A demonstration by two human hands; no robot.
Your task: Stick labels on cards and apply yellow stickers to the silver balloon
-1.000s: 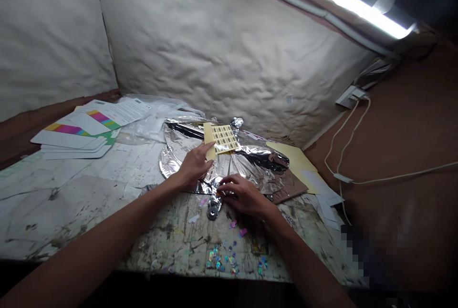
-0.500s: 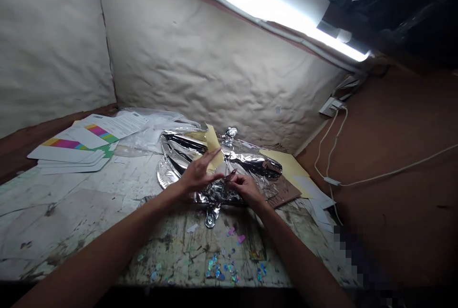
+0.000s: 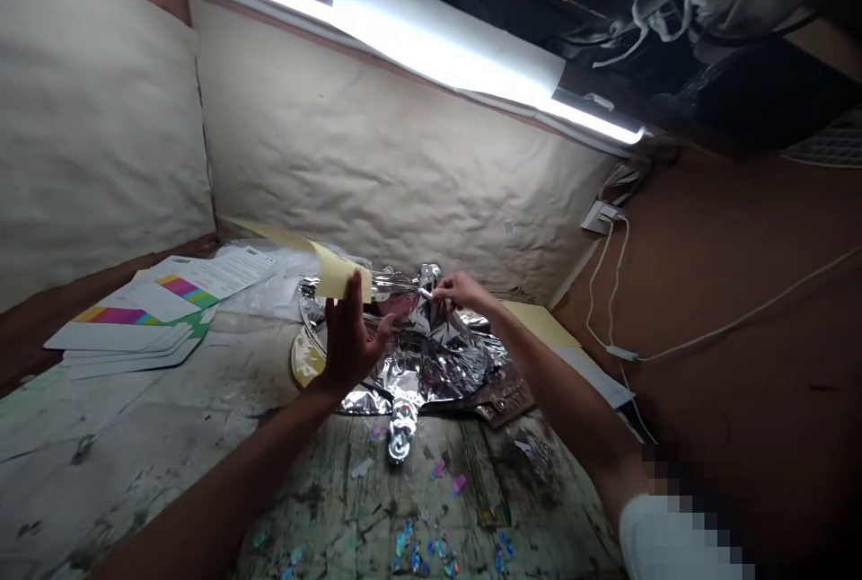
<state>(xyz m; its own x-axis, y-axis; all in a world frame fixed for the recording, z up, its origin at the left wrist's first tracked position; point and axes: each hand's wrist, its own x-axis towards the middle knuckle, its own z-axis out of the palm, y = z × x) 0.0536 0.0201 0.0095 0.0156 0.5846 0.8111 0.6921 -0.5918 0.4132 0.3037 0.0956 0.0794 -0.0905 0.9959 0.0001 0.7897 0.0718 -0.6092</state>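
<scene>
Yellow sheet [image 3: 342, 276], bent: a second ago low over the foil, printed labels showing; now raised at the foil's far left, plain side to view.

Left hand [image 3: 351, 342]: fingers close together, holding the sheet up; thumb spread away.

Silver foil [image 3: 458, 360], crumpled: on the worktop, before both hands; more bunched on its right side than a second ago. With the sheet aside, its middle appears freer to work on.

Right hand [image 3: 461, 291]: moved from the foil's near edge to its far part; thumb and fingers pinching a small pale piece [image 3: 426, 294], whether foil or separate cannot be told.

Worktop [image 3: 189, 436], stained and scuffed, left to right: white cards [image 3: 121, 338] with colour bands, fanned; clear plastic [image 3: 252, 288]; shiny confetti [image 3: 437, 553], near edge; pink pieces [image 3: 459, 484]; brown board [image 3: 505, 405], partly under the foil; yellow paper [image 3: 539, 324].

Room, left to right: creased pale wall lining [image 3: 370, 158]; lit tube lamp [image 3: 437, 55] overhead; socket [image 3: 598, 217]; white cable [image 3: 707, 318] against brown wall [image 3: 760, 382].
</scene>
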